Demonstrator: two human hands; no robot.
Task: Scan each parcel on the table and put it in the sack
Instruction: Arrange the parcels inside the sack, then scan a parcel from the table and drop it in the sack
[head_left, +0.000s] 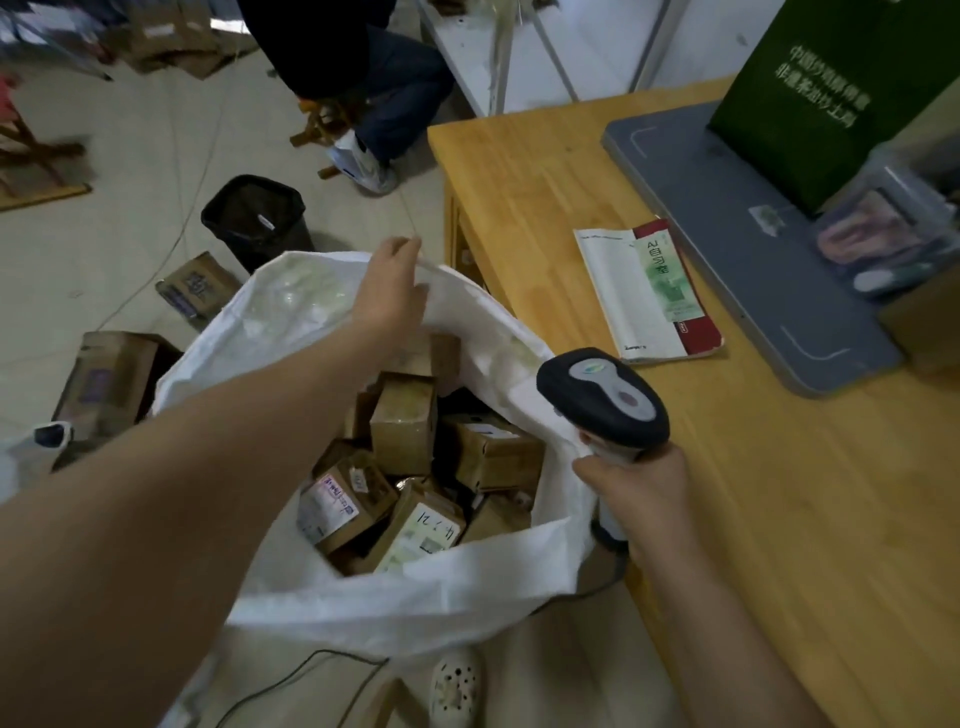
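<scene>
Head view: the left hand (395, 283) reaches across the open sack (363, 613) and pinches its far rim between thumb and fingers, lifting that edge. The right hand (641, 493) is wrapped tight around the handle of the scanner (605, 402), and the near-right edge of the sack seems caught under the same fingers, just beside the table (545, 171) edge. The task's parcels (405, 431), small brown boxes with labels, lie heaped inside the sack, well below the rim. More boxes lie on the floor (119, 156) to the left, outside it. On the table I can see a booklet (649, 296) and a grey board (727, 244). A brown corner at the far right may be a parcel, but it is too cropped to tell.

I judge the step in hand to be spreading the sack's mouth so the next parcel can drop in.

- Pull the two held edges apart and upward, so the slack front lip does not fold over the opening.
- Shake the sack lightly to settle the leaning boxes (several stand on end) and make room.
- Keep the scanner outside the rim, with its cable (597, 587) hanging clear of the mouth, or it may snag in the cloth.
- The right hand is doing two jobs, so it should let go of the cloth before it aims the scanner.
</scene>
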